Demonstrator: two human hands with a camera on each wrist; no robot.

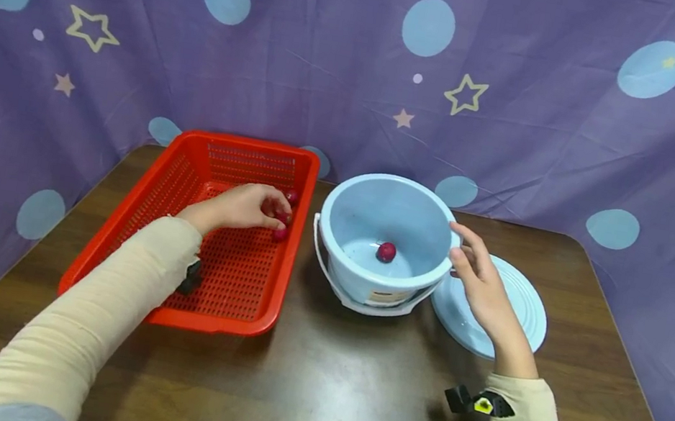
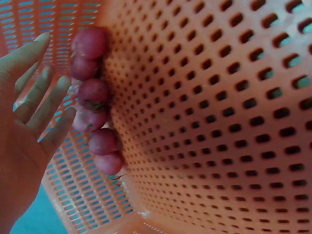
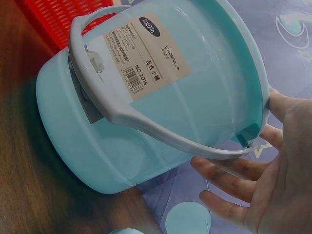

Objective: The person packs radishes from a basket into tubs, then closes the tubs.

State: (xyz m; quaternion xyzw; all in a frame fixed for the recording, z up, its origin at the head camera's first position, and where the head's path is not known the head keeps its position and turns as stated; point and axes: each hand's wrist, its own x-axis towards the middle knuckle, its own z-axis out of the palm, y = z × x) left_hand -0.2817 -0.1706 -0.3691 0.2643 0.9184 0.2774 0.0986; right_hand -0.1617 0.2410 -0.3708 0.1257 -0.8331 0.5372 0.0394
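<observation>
- The left hand (image 1: 249,206), left of centre in the head view, reaches over the row of red onions (image 2: 95,90); in its wrist view the fingers are extended and spread, with nothing gripped. Whether a fingertip touches an onion is hard to tell, as the hand hides part of the row from above.
- The right hand (image 1: 480,283), right of centre, is loosely open, thumb and forefinger touching the edge of the blue bucket (image 1: 353,282); it seems to be a steadying touch.
- For a clean pick-up, I would bring thumb and fingertips down either side of one onion, since its neighbours lie tight against it, and keep the right hand's touch light so the bucket does not tilt.
- The red basket (image 1: 228,325), left of the frame, has perforated walls and holds at least six onions, lined up along its right side.
- The bucket, at centre, stands upright and uncovered, with a single onion (image 1: 386,252) on its floor; its pale handle (image 1: 375,311) hangs down the front.
- Right of the bucket, a round blue lid (image 1: 520,303) lies on the wooden table (image 1: 310,395).
</observation>
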